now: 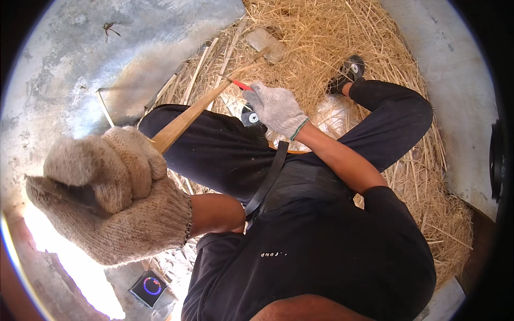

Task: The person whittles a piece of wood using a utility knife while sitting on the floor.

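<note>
My left hand [120,214], in a beige knitted glove, is raised close on the left with its fingers curled round the near end of a long wooden strip [187,116]. The strip, which looks like split bamboo, slants away over my left thigh to the straw. In a paler knitted glove, my right hand [279,109] grips the red handle of a small knife [242,85]. The knife's dark blade meets the strip partway along; the fine detail of the contact is too small to make out. The strip's far end lies by a flat greyish block [266,45].
Straw shavings [321,27] and thin loose strips [201,69] cover the ground around my bent legs. A grey wall [64,64] curves along the left, another grey surface [455,96] on the right. A small black device [149,289] with a lit ring sits at lower left.
</note>
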{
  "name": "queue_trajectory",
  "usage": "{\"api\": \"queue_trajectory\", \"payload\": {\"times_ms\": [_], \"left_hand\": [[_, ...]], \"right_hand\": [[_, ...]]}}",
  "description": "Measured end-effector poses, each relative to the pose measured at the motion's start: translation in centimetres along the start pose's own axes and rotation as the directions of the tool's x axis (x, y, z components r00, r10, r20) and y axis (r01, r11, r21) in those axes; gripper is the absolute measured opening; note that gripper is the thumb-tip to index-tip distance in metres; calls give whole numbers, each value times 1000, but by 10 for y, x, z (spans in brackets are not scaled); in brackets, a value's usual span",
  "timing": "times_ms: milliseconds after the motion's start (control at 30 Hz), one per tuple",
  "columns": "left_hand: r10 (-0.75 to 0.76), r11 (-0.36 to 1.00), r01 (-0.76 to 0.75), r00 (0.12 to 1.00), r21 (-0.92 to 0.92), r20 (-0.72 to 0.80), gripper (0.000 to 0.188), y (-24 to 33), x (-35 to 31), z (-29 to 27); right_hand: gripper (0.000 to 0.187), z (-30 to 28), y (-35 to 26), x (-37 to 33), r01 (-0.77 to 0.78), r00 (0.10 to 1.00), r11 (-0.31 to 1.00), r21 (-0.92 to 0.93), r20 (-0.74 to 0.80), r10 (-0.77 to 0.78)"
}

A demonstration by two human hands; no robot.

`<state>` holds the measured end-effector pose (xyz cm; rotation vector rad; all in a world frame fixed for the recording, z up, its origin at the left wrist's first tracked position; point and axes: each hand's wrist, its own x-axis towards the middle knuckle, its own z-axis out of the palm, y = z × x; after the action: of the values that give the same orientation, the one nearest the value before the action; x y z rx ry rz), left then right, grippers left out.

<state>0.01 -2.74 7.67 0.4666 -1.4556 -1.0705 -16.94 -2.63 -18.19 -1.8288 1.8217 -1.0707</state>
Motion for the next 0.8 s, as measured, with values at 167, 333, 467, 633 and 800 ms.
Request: {"api": "queue_trajectory", "payload": {"times_ms": [167, 333, 467, 633, 800], "left_hand": [[-17, 999, 21, 996, -43, 88, 42, -4, -3, -16], [-46, 968, 85, 986, -237, 163, 46, -2, 3, -24], [39, 991, -39, 999, -124, 0, 46, -1, 9, -25], [23, 991, -45, 986, -130, -167, 38, -6, 17, -18], [106, 993, -114, 961, -17, -256, 38, -5, 11, -20]], "right_hand": [[25, 22, 6, 8, -48, 997, 994, -96, 61, 54], [36, 49, 196, -3, -465, 693, 714, -524, 287, 662], [62, 46, 280, -19, -570, 692, 660, -490, 148, 707], [71, -13, 102, 47, -461, 872, 887, -11, 181, 455], [54, 11, 53, 36, -25, 1000, 974, 227, 13, 23]]}}
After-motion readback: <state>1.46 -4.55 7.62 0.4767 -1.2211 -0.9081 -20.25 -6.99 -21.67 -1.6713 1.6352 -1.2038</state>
